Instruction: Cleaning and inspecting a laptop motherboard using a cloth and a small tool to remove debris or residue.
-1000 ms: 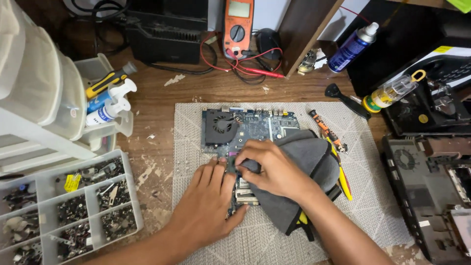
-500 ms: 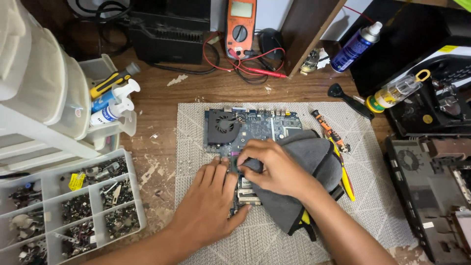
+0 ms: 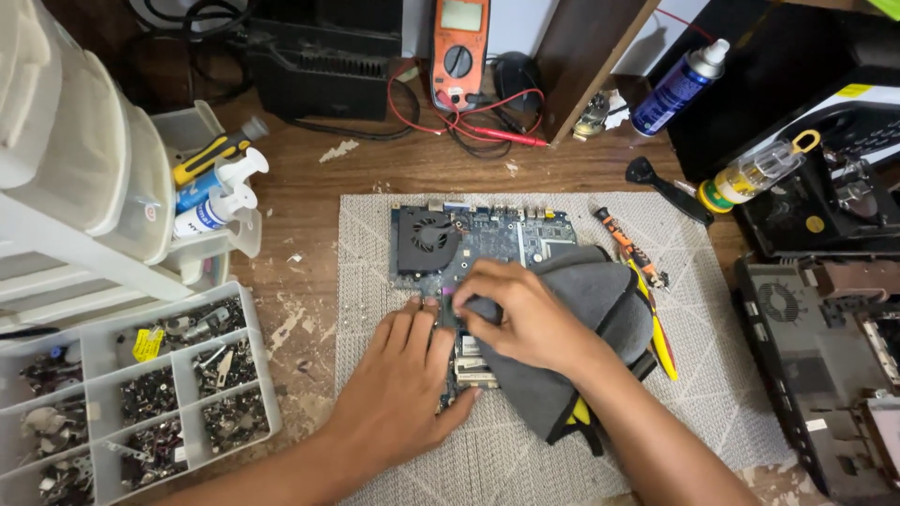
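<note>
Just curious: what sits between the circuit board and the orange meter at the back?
In the head view, bare wooden desk crossed by red and black leads separates the circuit board from the orange meter.

Right hand [image 3: 525,314] presses grey cloth [image 3: 600,300] on circuit board [image 3: 487,239].

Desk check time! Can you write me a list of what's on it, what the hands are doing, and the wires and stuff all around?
Surface: grey mat on a worn wooden desk.
Job's things: blue circuit board with a black fan; grey cloth lies over its right side.
Clutter: screwdriver on the mat, screw tray, spray can, small bottle.
Grippers: left hand lies flat on the board's lower edge; right hand presses the cloth onto the board.
Cables: red and black leads coil from the orange meter.
Surroundings: white drawers at left, opened laptop shells at right.
</note>
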